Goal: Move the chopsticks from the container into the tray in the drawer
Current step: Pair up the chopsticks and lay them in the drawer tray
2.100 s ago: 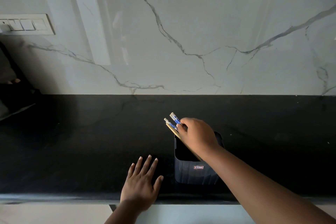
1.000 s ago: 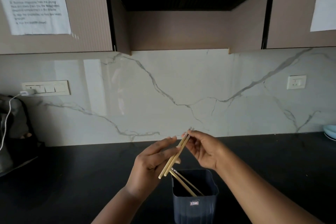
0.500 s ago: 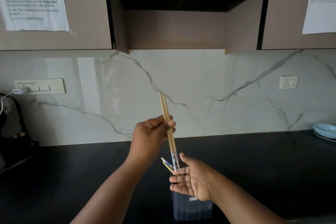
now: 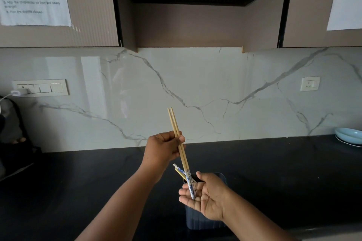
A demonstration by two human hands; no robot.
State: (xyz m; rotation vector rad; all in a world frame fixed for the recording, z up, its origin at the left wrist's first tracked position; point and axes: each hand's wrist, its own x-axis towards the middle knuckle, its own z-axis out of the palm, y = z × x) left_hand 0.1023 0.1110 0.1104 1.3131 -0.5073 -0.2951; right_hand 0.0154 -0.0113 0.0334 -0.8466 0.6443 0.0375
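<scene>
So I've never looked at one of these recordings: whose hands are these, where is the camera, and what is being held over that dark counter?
There is no machine here. A person wears a wide-angle camera on the head, so the single view looks forward and down at their own two bare hands. The left hand grips a pair of chopsticks near the middle, tips up. Their patterned blue ends rest in the open palm of the right hand, which is cupped just above a dark container on the black counter. More chopsticks stick out of that container. A blue plate sits far right. No drawer is in view.
</scene>
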